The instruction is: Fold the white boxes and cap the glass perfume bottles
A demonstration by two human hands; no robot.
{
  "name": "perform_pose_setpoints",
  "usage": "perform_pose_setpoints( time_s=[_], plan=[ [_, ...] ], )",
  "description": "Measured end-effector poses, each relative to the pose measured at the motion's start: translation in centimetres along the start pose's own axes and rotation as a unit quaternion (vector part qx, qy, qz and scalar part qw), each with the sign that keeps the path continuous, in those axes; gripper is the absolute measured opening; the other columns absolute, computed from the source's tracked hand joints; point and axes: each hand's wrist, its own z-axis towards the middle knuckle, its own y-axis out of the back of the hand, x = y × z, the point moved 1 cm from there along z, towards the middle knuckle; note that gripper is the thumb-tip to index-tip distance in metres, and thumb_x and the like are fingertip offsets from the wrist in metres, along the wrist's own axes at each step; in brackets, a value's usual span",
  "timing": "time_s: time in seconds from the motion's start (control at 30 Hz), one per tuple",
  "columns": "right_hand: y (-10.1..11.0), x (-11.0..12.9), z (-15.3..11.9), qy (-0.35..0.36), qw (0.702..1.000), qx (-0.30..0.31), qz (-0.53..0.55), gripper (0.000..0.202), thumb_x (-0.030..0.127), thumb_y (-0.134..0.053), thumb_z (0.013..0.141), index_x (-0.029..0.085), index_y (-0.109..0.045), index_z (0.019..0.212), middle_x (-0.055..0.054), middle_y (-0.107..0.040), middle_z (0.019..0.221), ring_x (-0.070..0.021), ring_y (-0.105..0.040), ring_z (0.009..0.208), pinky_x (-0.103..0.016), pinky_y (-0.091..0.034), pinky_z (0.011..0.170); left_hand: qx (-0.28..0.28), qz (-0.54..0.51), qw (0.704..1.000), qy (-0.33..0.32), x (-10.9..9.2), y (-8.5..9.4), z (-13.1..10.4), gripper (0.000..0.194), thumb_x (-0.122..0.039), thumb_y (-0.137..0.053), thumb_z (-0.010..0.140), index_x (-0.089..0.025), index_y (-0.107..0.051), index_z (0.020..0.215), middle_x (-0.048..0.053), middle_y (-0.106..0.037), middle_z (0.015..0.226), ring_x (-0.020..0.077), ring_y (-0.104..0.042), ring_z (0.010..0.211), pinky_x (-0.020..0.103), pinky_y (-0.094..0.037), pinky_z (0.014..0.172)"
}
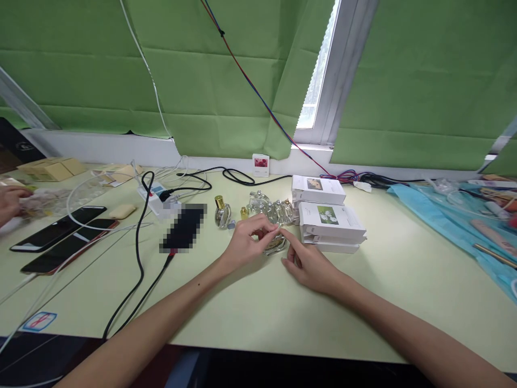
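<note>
My left hand is closed in a pinch, its thumb and forefinger tips together on something too small to make out. My right hand stretches its forefinger to those fingertips, while its other fingers curl loosely with nothing visible in them. Below the fingertips a clear glass perfume bottle is partly hidden by both hands. Behind it several similar glass bottles stand close together. A bottle with a gold cap stands apart to the left. Near my left hand is a small loose gold cap.
White boxes are stacked right of the bottles. A pixelated dark device with a black cable lies left, beyond it two phones and a power strip. Blue sheeting covers the right side. Another person's hand shows far left.
</note>
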Motion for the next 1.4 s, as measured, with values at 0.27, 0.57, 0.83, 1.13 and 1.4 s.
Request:
perform_pose_setpoints(
  time_s=[0.27,0.57,0.83,1.13,1.4],
  plan=[
    [-0.1,-0.2,0.1,0.004,1.0,-0.003,0.0,0.074,0.016,-0.054,0.095,0.025,-0.021,0.161,0.002,-0.066,0.081,-0.0151,-0.058,0.066,-0.026,-0.042,0.065,-0.047,0.007,0.999,-0.011,0.1,-0.9,-0.6,0.018,-0.022,-0.068,0.093,-0.019,-0.065,0.076,0.0,-0.061,0.069,0.0114,-0.054,0.064,0.025,-0.043,0.054],
    [-0.1,-0.1,0.0,0.002,1.0,-0.004,0.001,0.076,0.016,-0.054,0.095,0.026,-0.02,0.162,0.002,-0.066,0.081,-0.0153,-0.058,0.066,-0.027,-0.043,0.065,-0.087,0.053,0.993,-0.062,-0.1,-1.6,-0.8,0.022,-0.017,-0.065,0.094,-0.019,-0.059,0.073,-0.002,-0.053,0.067,0.0098,-0.048,0.06,0.026,-0.041,0.054],
    [-0.1,-0.2,0.1,0.003,1.0,-0.006,0.0,0.075,0.016,-0.054,0.095,0.025,-0.021,0.162,0.002,-0.067,0.081,-0.0154,-0.058,0.066,-0.027,-0.043,0.065,-0.109,0.1,0.983,-0.109,0.4,-2.2,-1.3,0.022,-0.012,-0.062,0.095,-0.02,-0.055,0.075,-0.001,-0.053,0.069,0.0113,-0.049,0.063,0.027,-0.041,0.056],
    [-0.1,0.0,0.1,-0.006,1.0,0.001,-0.003,0.075,0.015,-0.055,0.094,0.024,-0.022,0.161,0.001,-0.067,0.082,-0.0152,-0.058,0.066,-0.026,-0.043,0.065,-0.127,0.123,0.978,-0.107,0.2,-2.5,-1.3,0.027,-0.012,-0.06,0.095,-0.02,-0.05,0.071,-0.002,-0.049,0.067,0.0111,-0.046,0.06,0.027,-0.039,0.054],
    [-0.1,0.0,0.1,-0.003,1.0,0.0,0.0,0.076,0.015,-0.055,0.095,0.026,-0.02,0.162,0.002,-0.066,0.081,-0.0153,-0.058,0.066,-0.026,-0.043,0.065,-0.138,0.126,0.977,-0.102,0.0,-2.7,-1.1,0.032,-0.012,-0.059,0.095,-0.02,-0.045,0.068,-0.004,-0.041,0.065,0.0099,-0.039,0.058,0.026,-0.034,0.052]
  ],
)
